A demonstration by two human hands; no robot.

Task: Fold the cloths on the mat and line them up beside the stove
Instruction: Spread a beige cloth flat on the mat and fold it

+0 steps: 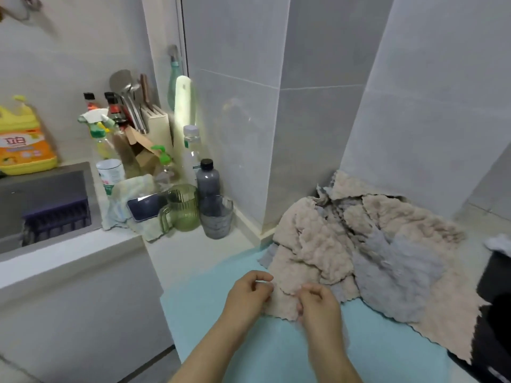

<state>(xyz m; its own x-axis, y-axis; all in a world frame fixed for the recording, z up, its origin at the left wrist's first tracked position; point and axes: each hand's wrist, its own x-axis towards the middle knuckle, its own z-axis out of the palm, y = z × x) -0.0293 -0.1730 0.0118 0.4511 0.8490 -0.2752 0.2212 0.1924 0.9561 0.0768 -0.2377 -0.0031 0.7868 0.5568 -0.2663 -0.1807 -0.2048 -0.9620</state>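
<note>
A heap of beige and grey fleecy cloths (367, 244) lies crumpled on the light blue mat (210, 288), reaching back to the tiled wall. The nearest beige cloth (284, 302) hangs forward out of the heap, its scalloped edge on the mat. My left hand (246, 294) pinches its left edge with curled fingers. My right hand (318, 305) pinches the same cloth a little to the right. The black stove (495, 305) shows at the right edge, partly under the cloths.
In the corner to the left stand a green glass jug (182, 208), a grey measuring cup (217, 217), a dark bottle (207, 178), spray bottles and a knife block (154, 128). A phone (145, 207) lies on a rag. The sink (41, 200) is at far left.
</note>
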